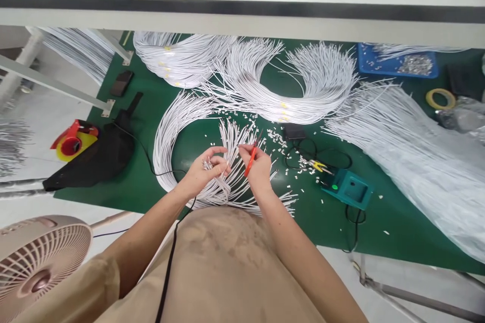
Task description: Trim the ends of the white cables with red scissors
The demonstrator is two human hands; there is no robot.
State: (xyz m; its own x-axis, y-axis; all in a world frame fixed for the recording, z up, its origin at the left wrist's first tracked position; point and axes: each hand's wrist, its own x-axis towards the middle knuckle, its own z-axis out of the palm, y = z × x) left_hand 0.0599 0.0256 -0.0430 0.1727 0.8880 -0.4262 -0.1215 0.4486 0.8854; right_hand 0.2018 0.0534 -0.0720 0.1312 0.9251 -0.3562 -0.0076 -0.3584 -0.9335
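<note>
My left hand (208,169) is closed around a few thin white wires (223,184), whose metal-tipped ends poke out by the palm at its left side. Its thumb and forefinger reach toward my other hand. In my right hand (259,166) are small red-handled scissors (250,161), with dark pointed blades aimed away from me. The right thumb and forefinger meet near a wire end, too small to make out clearly. Beneath both hands spreads a loosely looped bundle of white wires (166,136), its cut ends fanned out on the green mat (303,222).
Small white bits (276,139) litter the mat. Big wire coils (288,103) lie behind, and a plastic-wrapped bundle (424,161) at right. Also around are a teal device (348,189), yellow-handled pliers (318,165), a blue tray (397,63), a tape dispenser (74,141) and a fan (41,267).
</note>
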